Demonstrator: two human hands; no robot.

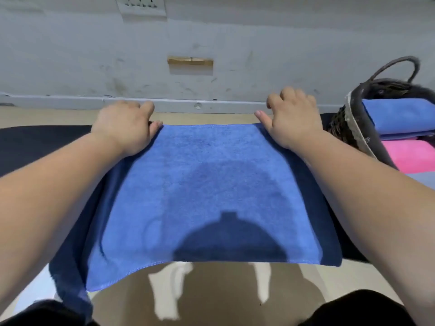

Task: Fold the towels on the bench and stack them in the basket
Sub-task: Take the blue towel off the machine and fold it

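While the blue towel lies spread on the dark worktop, its near edge overhanging, the left hand and right hand each pinch a far corner. Basket, at right, holds a folded blue towel above a pink towel.

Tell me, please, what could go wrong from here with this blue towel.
1. The blue towel hangs past the near edge of the bench. If the left hand or right hand loses its far corner, the towel may slide to the floor.
2. A darker cloth seems to lie underneath, so the fold might drag it along.
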